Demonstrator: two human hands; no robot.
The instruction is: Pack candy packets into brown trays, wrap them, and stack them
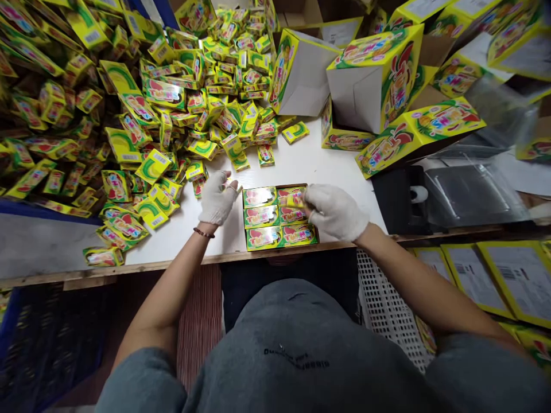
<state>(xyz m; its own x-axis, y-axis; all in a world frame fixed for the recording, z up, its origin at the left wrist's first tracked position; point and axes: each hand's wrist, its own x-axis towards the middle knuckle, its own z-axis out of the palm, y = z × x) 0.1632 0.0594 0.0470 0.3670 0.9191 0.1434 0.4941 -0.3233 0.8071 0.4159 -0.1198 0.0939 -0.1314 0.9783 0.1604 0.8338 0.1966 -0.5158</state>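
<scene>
My right hand point(338, 212), in a white glove, is closed on a small yellow candy box point(295, 201). It holds this box over the right column of an open display carton point(247, 241). Inside the carton, small green and yellow candy boxes point(263, 217) lie in two columns, printed side up. My left hand point(217, 198), also gloved and with a beaded bracelet at the wrist, is left of the carton with its fingers apart. A few loose small boxes point(196, 170) lie just beside it, partly hidden by the hand.
A large heap of small candy boxes point(172, 92) covers the table's left and back. Larger printed cartons point(359, 94) stand at the back right. A black device point(398, 198) with clear film lies at right. Below the table edge are a white perforated crate point(381, 298) and flat cartons point(469, 275).
</scene>
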